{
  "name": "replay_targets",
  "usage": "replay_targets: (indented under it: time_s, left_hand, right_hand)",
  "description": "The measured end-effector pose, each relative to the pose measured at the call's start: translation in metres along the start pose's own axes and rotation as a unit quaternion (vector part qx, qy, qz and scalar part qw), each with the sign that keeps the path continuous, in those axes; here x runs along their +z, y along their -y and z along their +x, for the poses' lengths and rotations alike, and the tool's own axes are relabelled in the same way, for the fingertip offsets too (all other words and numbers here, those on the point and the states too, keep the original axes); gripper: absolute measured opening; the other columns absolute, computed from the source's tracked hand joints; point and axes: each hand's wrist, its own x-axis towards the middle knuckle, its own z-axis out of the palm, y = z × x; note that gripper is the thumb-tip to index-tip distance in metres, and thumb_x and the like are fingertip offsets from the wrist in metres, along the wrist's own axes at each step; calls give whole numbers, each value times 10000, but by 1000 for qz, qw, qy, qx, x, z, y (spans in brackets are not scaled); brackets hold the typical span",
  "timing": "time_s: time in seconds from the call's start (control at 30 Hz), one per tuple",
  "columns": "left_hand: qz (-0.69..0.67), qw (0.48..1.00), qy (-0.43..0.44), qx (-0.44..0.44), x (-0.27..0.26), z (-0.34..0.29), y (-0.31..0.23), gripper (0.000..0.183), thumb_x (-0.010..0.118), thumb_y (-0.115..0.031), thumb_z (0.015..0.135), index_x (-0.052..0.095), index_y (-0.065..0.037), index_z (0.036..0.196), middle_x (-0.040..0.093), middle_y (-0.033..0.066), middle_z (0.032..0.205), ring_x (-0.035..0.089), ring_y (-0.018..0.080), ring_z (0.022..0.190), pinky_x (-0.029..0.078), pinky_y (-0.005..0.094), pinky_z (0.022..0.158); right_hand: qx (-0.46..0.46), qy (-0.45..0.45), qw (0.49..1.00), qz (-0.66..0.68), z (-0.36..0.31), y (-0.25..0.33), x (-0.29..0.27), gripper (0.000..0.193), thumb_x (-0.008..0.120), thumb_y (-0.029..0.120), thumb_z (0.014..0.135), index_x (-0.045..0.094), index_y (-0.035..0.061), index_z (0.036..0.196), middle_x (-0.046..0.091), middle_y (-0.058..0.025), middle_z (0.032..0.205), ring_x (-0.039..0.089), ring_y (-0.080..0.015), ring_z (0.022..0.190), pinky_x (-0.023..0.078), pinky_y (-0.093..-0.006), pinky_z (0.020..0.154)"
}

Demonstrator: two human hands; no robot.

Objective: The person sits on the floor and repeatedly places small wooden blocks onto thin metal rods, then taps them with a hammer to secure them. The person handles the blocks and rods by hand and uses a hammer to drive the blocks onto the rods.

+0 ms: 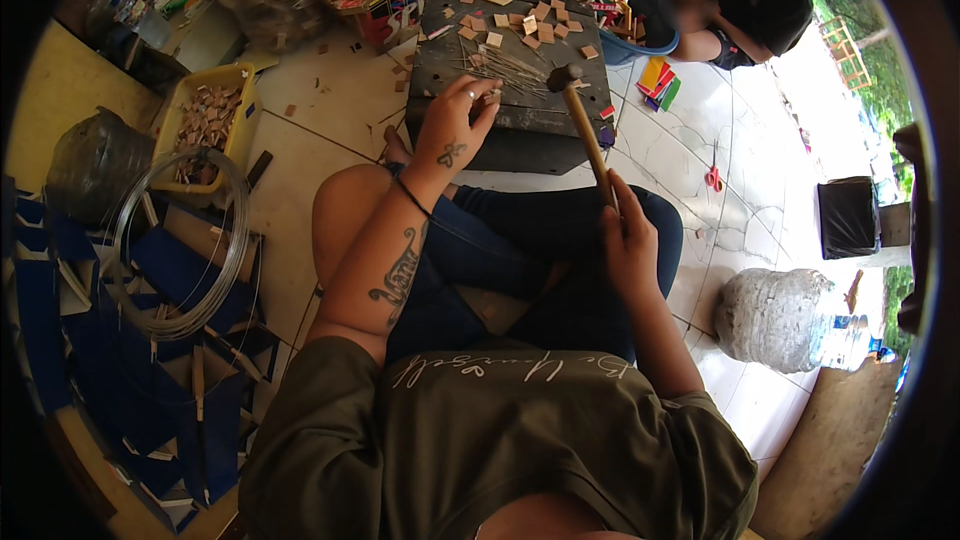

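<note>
While right hand (630, 237) grips wood-handled hammer (584, 127), left hand (464, 112) pinched together, slender rods (512, 66)

Left hand (465, 112) stretches forward, fingers bent — right hand (630, 238) sits farther back, its fingers curled in a grip.

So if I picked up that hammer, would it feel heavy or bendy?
The hammer would probably feel top-heavy, because its dark, chunky head sits at the end of a slim handle. It likely won't bend: that handle looks straight and wooden.
</note>
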Motion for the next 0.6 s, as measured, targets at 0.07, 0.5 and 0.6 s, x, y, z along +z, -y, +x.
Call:
replay_targets:
  time_s: [0.07,0.5,0.6]
  left_hand:
    - [5,1000,-12,22,5,3,0,163,688,-53,839,679,-29,1000,670,78,865,667,185,791,517,300,686]
    - [73,994,-15,76,23,17,-3,77,665,-109,843,683,-36,859,659,96,781,609,272,762,498,381,711]
    - [45,997,-15,54,25,17,-2,89,663,-127,844,679,-39,853,653,91,771,606,273,759,497,385,713]
  right_hand:
    - [8,-16,1000,11,2,1,-5,429,542,80,955,496,116,1379,667,-135,965,633,-190,735,496,-297,718]
    - [7,-3,1000,13,5,9,-15,449,530,80,957,475,97,1402,583,-43,799,533,-106,687,451,-247,688]
    - [-24,-6,1000,-7,7,14,-20,433,547,79,952,499,111,1381,635,-106,844,590,-151,682,475,-278,684]
